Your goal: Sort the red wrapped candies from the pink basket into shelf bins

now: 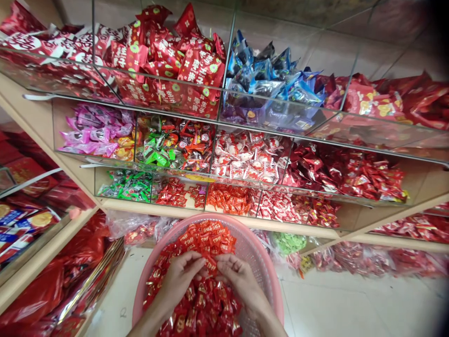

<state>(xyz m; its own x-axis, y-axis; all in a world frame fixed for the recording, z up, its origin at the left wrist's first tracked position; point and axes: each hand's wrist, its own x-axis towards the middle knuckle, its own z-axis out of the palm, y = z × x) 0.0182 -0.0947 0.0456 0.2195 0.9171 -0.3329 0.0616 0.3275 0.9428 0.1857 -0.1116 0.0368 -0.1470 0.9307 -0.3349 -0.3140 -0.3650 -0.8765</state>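
A round pink plastic basket (273,281) stands below the shelves, heaped with red wrapped candies (206,304). Lighter orange-red candies (206,236) lie at its far side. My left hand (184,274) and my right hand (238,278) are over the middle of the heap, close together. Between them is one orange-red wrapped candy (210,264), its two ends pinched between the thumb and fingers of each hand. The other fingers are curled, and parts of the fingertips are hidden.
Shelves with clear dividers rise ahead, filled with red snack bags (199,70), blue bags (270,79), green candies (128,185) and white-red candies (252,157). Plastic bags of sweets (291,243) lie under the lowest shelf. Red packages (38,299) fill the left side. Pale floor tiles (336,304) show at right.
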